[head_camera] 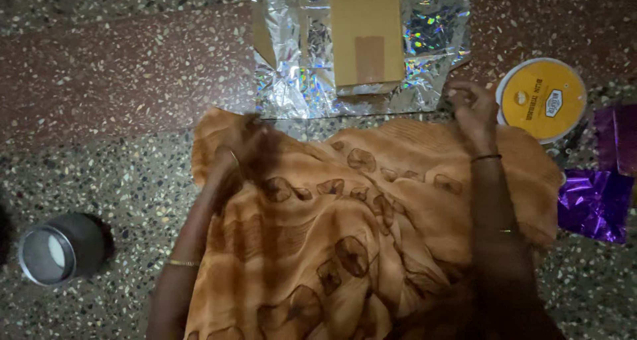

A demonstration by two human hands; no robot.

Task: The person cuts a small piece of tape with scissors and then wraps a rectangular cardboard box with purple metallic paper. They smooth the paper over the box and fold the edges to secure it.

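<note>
Two hands work over an orange-brown printed cloth (345,234) spread on the terrazzo floor (106,114). Left hand (242,151) is blurred, its grip seemingly closed on the cloth's far edge. Right hand (472,104) curls shut beside the holographic silver foil (292,81), which carries a cardboard box (366,35). Nearby lie a yellow reel (543,98) and purple foil (594,204).

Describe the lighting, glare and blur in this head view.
Head view: dim, warm light overall; the silver holographic foil throws bright rainbow glare around the cardboard box; the left hand is smeared by motion blur over the orange cloth; the right hand is slightly soft; the yellow tape roll stays fairly sharp.
</note>
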